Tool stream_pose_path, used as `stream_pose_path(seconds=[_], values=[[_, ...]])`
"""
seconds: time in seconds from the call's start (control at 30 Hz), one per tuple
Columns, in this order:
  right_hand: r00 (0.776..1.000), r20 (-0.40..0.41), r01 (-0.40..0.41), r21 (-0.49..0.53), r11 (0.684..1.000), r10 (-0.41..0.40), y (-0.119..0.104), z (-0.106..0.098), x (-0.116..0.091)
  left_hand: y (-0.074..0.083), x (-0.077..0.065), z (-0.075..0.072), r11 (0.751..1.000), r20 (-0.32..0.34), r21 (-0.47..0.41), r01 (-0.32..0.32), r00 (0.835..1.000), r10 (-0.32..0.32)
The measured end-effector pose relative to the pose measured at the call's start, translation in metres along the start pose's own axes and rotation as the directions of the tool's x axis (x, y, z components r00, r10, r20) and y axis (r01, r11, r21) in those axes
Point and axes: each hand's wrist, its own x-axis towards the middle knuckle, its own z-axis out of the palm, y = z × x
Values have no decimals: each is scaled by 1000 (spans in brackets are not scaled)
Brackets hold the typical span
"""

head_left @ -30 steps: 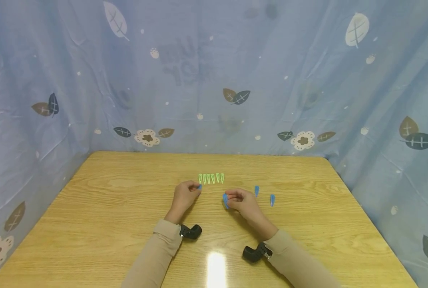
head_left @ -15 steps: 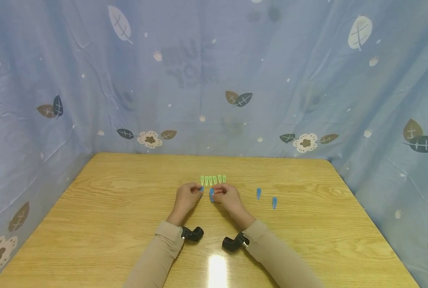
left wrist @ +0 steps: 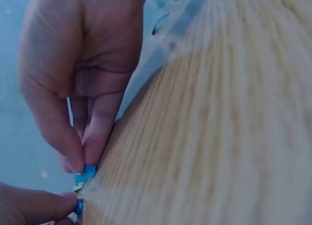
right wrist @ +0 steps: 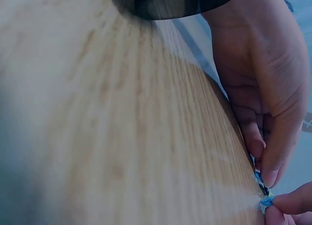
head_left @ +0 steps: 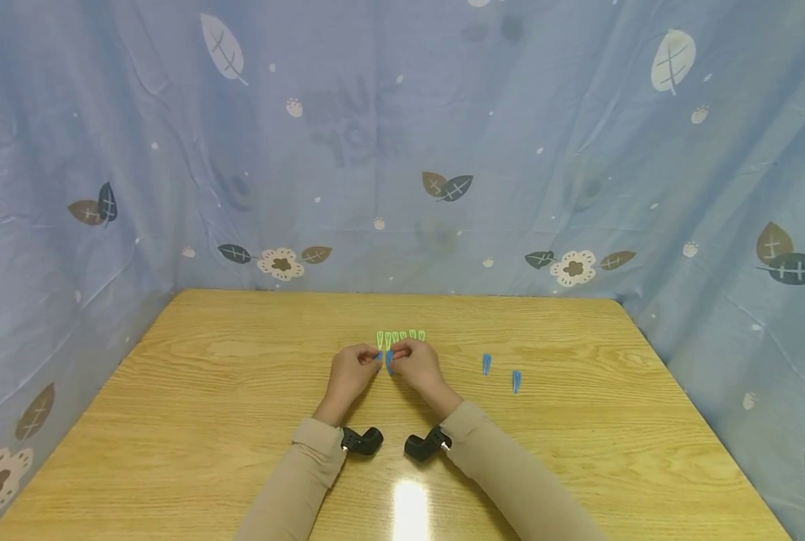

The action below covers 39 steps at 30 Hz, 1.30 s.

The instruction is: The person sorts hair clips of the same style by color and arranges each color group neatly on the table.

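Note:
On the wooden table, a short row of green snap hair clips (head_left: 395,337) lies just beyond both hands. My left hand (head_left: 349,374) pinches a blue snap hair clip (head_left: 378,356) below the left end of that row. Close beside it, my right hand (head_left: 421,367) holds a second blue snap hair clip (head_left: 389,362) between thumb and fingers, its narrow end toward me. The left wrist view has the right fingers (left wrist: 95,149) down at the tabletop on their blue clip (left wrist: 86,174). In the right wrist view, the fingers partly cover both clips.
Two more blue snap hair clips, one nearer (head_left: 516,381) and one farther (head_left: 486,364), lie apart to the right. Black wrist cameras (head_left: 363,441) sit on both wrists. A blue patterned curtain (head_left: 388,150) closes off the back and sides of the wooden table (head_left: 206,391).
My right hand has carried its blue clip leftward to beside the left hand, under the green row. The left hand stays at its clip. The head view shifted slightly.

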Motion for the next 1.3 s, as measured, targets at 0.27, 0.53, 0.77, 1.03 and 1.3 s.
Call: stream_pose_path(seconds=[0.27,0.53,0.77,1.03,1.3], values=[[1000,9,20,-161,987,-19,-6,3,3,-1,0,1,1000,-10,-2,-12,1000,12],[1000,-13,2,-184,983,-4,-9,5,4,-1,0,0,1000,-12,0,-10,1000,10],[1000,-23,1,-96,995,-3,-1,1,-2,-2,1,1,1000,-4,-3,-13,1000,13],[998,58,6,123,992,-13,8,-9,-10,-2,2,2,1000,-11,6,-10,1000,10],[995,91,30,183,983,-48,16,-28,-19,-3,1,3,1000,-16,6,6,1000,-5]])
